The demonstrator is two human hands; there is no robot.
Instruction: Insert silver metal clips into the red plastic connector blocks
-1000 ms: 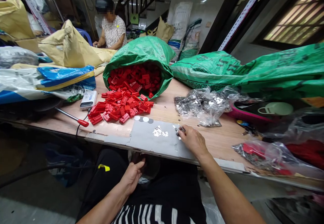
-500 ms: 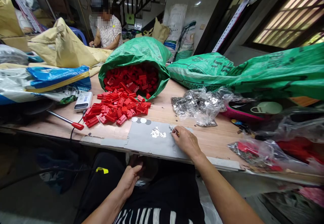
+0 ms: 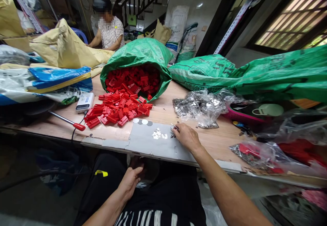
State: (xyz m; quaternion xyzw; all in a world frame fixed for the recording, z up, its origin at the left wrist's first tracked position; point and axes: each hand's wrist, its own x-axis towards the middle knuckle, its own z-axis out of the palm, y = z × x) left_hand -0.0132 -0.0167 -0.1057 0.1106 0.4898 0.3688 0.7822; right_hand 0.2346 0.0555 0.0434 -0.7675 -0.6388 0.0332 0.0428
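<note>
My right hand (image 3: 187, 137) is closed in a pinch above the right part of a grey mat (image 3: 143, 144). From its fingertips sticks out a thin silvery metal tool (image 3: 174, 126), its kind too small to make out. A few tiny dark pieces (image 3: 173, 136) lie just under the fingers. Left of them, a small cluster of shiny silver metal pieces (image 3: 157, 134) rests on the mat. My left hand (image 3: 130, 181) hangs over my lap below the table edge, thumb stretched out, with nothing visible in it; its other fingers are partly hidden.
A green sack (image 3: 143, 50) spills red plastic parts (image 3: 120, 108) behind the mat. Clear bags of metal pieces (image 3: 199, 106) lie to the right, before more green sacks (image 3: 245, 71). A red-handled lever (image 3: 78, 126) and white device (image 3: 84, 102) are left. Another person (image 3: 109, 31) sits beyond.
My right hand has shifted slightly away from me and turned, so the metal tool points up-left. Small dark pieces now show beneath the fingers. My left hand stays in place.
</note>
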